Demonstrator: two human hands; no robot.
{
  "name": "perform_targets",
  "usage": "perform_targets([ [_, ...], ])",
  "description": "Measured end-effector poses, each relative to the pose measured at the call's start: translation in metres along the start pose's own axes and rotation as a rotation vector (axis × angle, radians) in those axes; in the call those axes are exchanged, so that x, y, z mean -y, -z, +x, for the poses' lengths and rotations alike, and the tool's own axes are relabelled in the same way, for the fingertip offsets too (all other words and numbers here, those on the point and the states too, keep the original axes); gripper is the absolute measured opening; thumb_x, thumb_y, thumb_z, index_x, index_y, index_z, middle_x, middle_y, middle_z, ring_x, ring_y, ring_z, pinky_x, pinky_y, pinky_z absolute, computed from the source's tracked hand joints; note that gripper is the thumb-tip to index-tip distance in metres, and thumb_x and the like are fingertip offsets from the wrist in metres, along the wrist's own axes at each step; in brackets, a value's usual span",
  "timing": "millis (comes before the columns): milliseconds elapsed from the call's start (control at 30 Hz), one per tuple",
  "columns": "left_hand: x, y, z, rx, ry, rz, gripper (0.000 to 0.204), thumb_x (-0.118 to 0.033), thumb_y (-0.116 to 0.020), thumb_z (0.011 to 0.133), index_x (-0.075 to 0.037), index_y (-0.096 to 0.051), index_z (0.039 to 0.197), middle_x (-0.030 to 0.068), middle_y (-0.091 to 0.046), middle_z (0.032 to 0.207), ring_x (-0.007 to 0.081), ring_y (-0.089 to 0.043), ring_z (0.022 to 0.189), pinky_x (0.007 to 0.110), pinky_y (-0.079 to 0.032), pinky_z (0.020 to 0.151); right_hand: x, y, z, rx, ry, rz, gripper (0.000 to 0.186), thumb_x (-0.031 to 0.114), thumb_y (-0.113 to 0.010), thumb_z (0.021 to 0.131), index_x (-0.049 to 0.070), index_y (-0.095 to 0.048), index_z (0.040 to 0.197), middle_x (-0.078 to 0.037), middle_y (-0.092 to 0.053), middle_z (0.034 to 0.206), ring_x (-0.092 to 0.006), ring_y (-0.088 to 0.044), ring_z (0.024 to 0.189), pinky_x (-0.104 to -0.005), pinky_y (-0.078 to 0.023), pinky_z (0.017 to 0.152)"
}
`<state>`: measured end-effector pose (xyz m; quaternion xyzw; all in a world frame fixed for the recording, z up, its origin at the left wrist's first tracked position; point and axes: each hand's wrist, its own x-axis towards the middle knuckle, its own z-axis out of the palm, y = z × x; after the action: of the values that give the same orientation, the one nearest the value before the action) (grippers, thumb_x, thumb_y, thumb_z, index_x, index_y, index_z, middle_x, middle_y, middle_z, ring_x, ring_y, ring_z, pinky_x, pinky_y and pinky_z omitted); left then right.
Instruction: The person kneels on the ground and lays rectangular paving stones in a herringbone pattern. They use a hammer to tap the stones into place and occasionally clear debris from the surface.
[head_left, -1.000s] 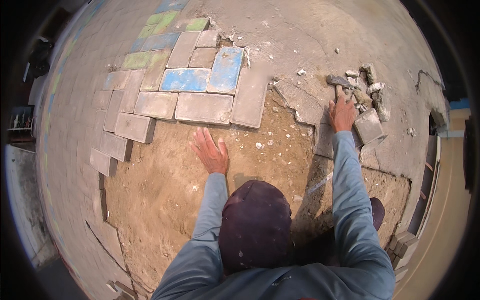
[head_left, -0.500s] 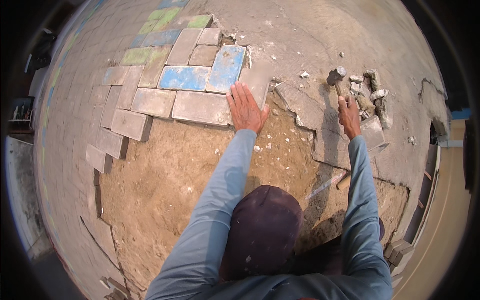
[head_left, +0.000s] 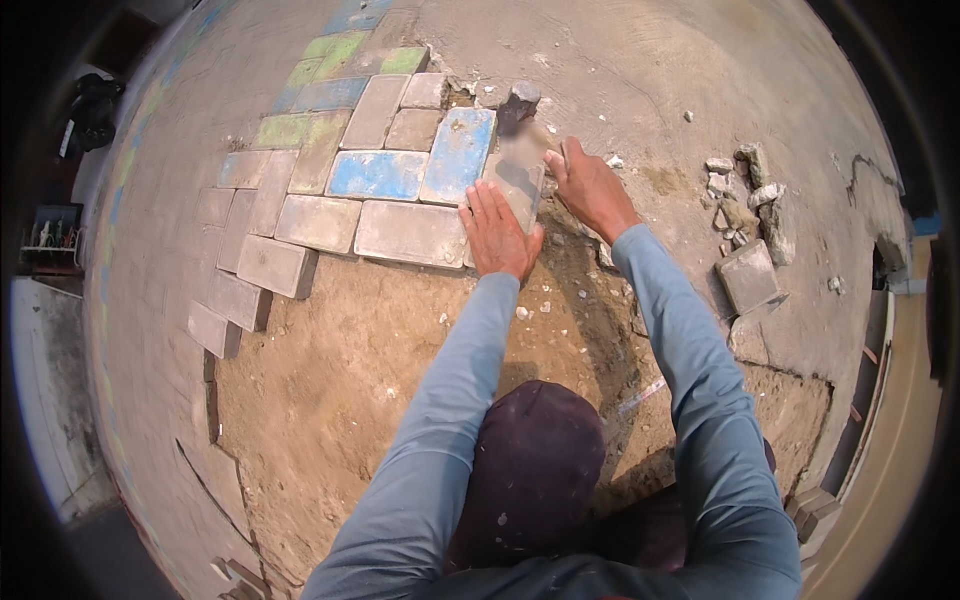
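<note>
My left hand (head_left: 500, 232) lies flat with fingers slightly spread at the near end of a grey paving block (head_left: 517, 178), also touching the corner of the grey block (head_left: 410, 233) to its left. My right hand (head_left: 592, 190) is wrapped round the handle of a hammer (head_left: 518, 105). Its dark, blocky head is over the far end of the block under my left hand; whether they touch I cannot tell. A shadow falls across that block. Directly left of it lies a blue-painted block (head_left: 459, 155), with another blue block (head_left: 377, 175) beside that.
Bare sand (head_left: 330, 350) fills the pit nearer me, bounded left by stepped block ends (head_left: 240, 300). Broken concrete lumps (head_left: 765, 205) and a loose block (head_left: 748, 277) sit at the right on a cracked slab. A dark, rounded cloth shape (head_left: 540, 450) covers the lower middle.
My right hand has swung the hammer leftward, from near the rubble to over the block by my left hand. My left hand stays pressed in the same spot. The view has shifted slightly.
</note>
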<state>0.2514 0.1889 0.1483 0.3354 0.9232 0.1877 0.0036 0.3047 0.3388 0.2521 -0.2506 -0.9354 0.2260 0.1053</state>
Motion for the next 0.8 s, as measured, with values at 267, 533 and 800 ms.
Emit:
perform_targets([
  [267,0.001,-0.001,0.001,0.001,0.003,-0.016,0.109,-0.051,-0.073,0.084,0.011,-0.020,0.157,0.0312,-0.019,0.166,0.0428,-0.013,0.157,0.054,-0.008,0.128,0.002,-0.004,0.007,0.217,-0.048,-0.181,0.038,0.039,-0.053,0.106,0.001,-0.051,0.107,-0.029,-0.071,0.092,-0.0478,-0.070,0.088,-0.0568,-0.054,0.075],
  [533,0.001,-0.003,-0.002,-0.016,-0.001,-0.016,0.111,-0.053,-0.073,0.084,0.008,-0.020,0.159,0.0283,-0.018,0.167,0.0404,-0.011,0.158,0.053,-0.007,0.128,-0.009,-0.003,-0.007,0.039,-0.098,0.036,0.042,0.042,-0.052,0.106,0.001,-0.052,0.109,-0.030,-0.069,0.083,-0.0491,-0.069,0.084,-0.0575,-0.053,0.073],
  [800,0.000,-0.004,-0.002,0.025,-0.011,0.077,0.112,-0.056,-0.072,0.084,0.006,-0.018,0.160,0.0240,-0.016,0.169,0.0391,-0.010,0.158,0.053,-0.007,0.128,-0.020,0.006,-0.007,0.038,-0.008,-0.148,0.039,0.041,-0.052,0.105,0.002,-0.054,0.110,-0.024,-0.072,0.085,-0.0457,-0.071,0.085,-0.0565,-0.055,0.074],
])
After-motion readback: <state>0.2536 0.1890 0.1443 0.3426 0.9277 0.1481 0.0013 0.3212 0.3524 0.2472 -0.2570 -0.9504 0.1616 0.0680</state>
